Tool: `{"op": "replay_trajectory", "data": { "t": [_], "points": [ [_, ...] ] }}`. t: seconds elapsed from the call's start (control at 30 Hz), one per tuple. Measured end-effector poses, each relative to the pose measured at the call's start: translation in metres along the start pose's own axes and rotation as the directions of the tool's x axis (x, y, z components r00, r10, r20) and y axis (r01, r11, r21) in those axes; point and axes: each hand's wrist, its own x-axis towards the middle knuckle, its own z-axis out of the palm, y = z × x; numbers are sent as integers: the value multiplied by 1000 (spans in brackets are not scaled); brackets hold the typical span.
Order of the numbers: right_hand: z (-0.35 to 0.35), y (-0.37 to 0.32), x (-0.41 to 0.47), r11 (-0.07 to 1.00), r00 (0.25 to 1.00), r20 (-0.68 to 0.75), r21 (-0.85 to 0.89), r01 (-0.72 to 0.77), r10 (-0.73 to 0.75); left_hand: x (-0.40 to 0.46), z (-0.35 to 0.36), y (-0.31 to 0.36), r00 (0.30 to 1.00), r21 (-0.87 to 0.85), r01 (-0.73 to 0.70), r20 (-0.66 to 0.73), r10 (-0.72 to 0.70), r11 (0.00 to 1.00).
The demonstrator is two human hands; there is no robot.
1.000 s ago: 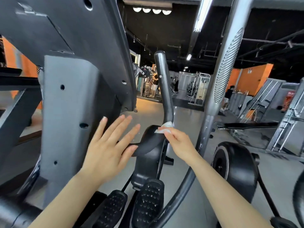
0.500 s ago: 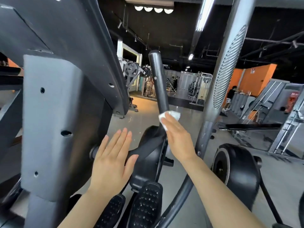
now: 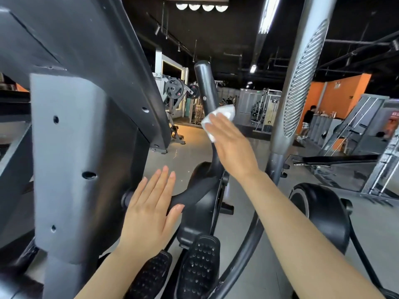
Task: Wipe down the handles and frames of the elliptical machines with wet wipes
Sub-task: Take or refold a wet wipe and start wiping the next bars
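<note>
- Wipe (image 3: 218, 119): we see a white, crumpled wet wipe pressed against the side of the dark handle, about halfway up its upright part; a bit of it sticks out above and below our fingertips.
- Right hand (image 3: 234, 147): our fingers lie straight and close together, flat over the wipe, holding it to the handle; we cannot see the thumb.
- Handle (image 3: 206, 87): a black rounded bar, rising from a dark curved arm in the middle of the view and ending in a blunt top.
- Left hand (image 3: 149, 209): spread flat, fingers straight and slightly apart, holding nothing; it sits in front of the curved black arm, just beside the grey column; we cannot tell whether it touches either.
- Grey column (image 3: 69, 160): a broad upright frame panel with several round holes, at left, under a slanted dark housing.
- Silver bar (image 3: 302, 78): a tall metallic handle with a ribbed grip strip, right of the wiping hand.
- Pedals (image 3: 198, 268): two black studded footplates below our arms.
- Black wheel cover (image 3: 323, 214): at lower right.
- Person (image 3: 307, 121): standing far back, near an orange wall.
</note>
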Motion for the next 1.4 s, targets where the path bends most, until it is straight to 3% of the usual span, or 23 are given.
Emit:
{"op": "replay_trajectory", "data": {
  "t": [0.1, 0.2, 0.37, 0.4, 0.43, 0.5, 0.53, 0.57, 0.63, 0.67, 0.77, 0.87, 0.93, 1.0, 1.07, 1.2, 1.3, 1.4],
  "points": [
    [27, 3, -42, 998, 995, 82, -20, -62, 64, 0, 2, 0, 1000, -5, 1, -11, -1, 1000],
    [31, -14, -77, 959, 961, 158, 141, -248, 225, -1, 3, 0, 999, 14, -16, -27, 16, 1000],
    [2, -46, -89, 645, 805, 346, 482, -594, 482, 0, 2, 0, 1000, -3, -9, -6, 9, 1000],
    [-7, -48, -88, 608, 796, 325, 518, -602, 511, 0, 3, 0, 1000, 2, -6, -3, 6, 1000],
    [-13, -47, -86, 644, 816, 234, 516, -565, 528, 1, 2, -2, 1000, 6, -8, 7, 8, 1000],
    [-17, -34, -78, 801, 860, 8, 360, -478, 510, 2, -5, -1, 998, 9, -47, 30, 47, 999],
    [-15, -28, -74, 856, 881, -19, 247, -453, 472, 0, -9, 1, 995, 16, -98, 28, 98, 995],
    [-8, -25, -73, 878, 896, 33, 188, -440, 442, -5, -15, 3, 987, 26, -158, 16, 158, 987],
    [10, -33, -84, 851, 890, 187, 266, -453, 415, -21, -31, 7, 975, 64, -214, -51, 217, 975],
    [17, -42, -93, 811, 878, 213, 337, -478, 429, -31, -41, 3, 976, 91, -182, -108, 191, 979],
    [23, -79, -105, 711, 830, 106, 463, -529, 548, -51, -58, -33, 956, 221, 25, -289, 41, 975],
    [25, -123, -101, 721, 814, -9, 469, -509, 581, -50, -49, -66, 938, 161, 122, -342, -61, 979],
    [23, -156, -99, 770, 873, -36, 490, -408, 486, -46, -40, -71, 923, 83, 133, -375, -93, 988],
    [18, -178, -94, 876, 963, -33, 424, -229, 268, -45, -36, -72, 917, 64, 116, -390, -82, 991],
    [12, -171, -79, 940, 992, -24, 322, -112, 127, -48, -37, -74, 926, 72, 102, -370, -68, 992],
    [-18, -101, -44, 961, 960, -135, 163, -224, 246, -49, -38, -77, 930, 66, 86, -364, -56, 994],
    [-30, -55, -37, 930, 948, 23, -203, -306, 317, -49, -35, -79, 926, 78, 79, -374, -44, 994],
    [-14, -61, -40, 853, 812, 260, -160, -497, 522, -48, -34, -80, 927, 78, 71, -373, -37, 994]
  ]
}}
